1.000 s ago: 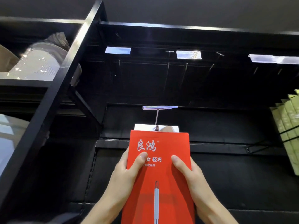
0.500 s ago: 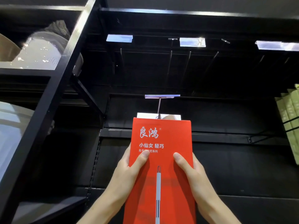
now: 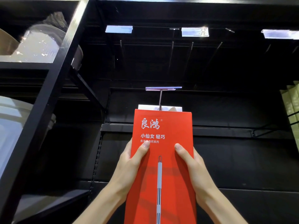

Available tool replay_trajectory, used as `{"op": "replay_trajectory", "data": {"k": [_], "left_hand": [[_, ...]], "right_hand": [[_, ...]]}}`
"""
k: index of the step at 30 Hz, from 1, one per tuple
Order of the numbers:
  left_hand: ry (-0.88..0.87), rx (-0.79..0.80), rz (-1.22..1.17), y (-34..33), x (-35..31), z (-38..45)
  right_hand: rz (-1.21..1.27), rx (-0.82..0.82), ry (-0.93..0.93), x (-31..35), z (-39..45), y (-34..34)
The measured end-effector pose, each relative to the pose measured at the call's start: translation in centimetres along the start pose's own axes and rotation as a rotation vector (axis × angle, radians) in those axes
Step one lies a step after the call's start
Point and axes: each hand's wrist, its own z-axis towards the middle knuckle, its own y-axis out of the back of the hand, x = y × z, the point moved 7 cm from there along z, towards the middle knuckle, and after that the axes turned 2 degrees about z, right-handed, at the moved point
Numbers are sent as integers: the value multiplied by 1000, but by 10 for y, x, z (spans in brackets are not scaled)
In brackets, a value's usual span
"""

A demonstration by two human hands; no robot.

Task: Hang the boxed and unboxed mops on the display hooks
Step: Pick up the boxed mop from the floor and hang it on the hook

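Boxed mop: one red box [image 3: 162,159], upright, held centre frame in front of the black display rack [image 3: 226,131]; white Chinese lettering near its top, a printed mop handle running down its face.
Box top: a white flap [image 3: 145,107] showed behind the upper edge, right at the near end of one display hook [image 3: 160,99]; whether the flap was on the hook could not be told.
Hook tag: one clear label holder [image 3: 163,88] sat across the top of that hook.
Upper hooks: about seven bare wire hooks [image 3: 171,52] hung in a row higher up, with three pale label holders [image 3: 119,29] along the row.
Green boxes: a row of at least three pale green boxes [image 3: 291,101] at the right edge, cut off by the frame.
Left shelving: two plastic-wrapped items [image 3: 37,44], one per shelf, contents not clear.
Hands: two, both bare.
Left hand [image 3: 129,164]: grip closed on the box's left edge, thumb laid across the front, fingers hidden behind.
Right hand [image 3: 192,162]: grip closed on the right edge the same way, thumb on the front.
Forearms: both reached up and inward from the bottom of the frame.
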Motion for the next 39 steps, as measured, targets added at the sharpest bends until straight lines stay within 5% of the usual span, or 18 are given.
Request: {"op": "replay_trajectory", "data": {"k": [27, 39], "left_hand": [[-2, -48, 84, 6, 12, -2], [173, -118, 246, 19, 67, -69]], "right_hand": [[-69, 11, 16, -10, -2, 7], [-225, 19, -89, -49, -59, 23]]}}
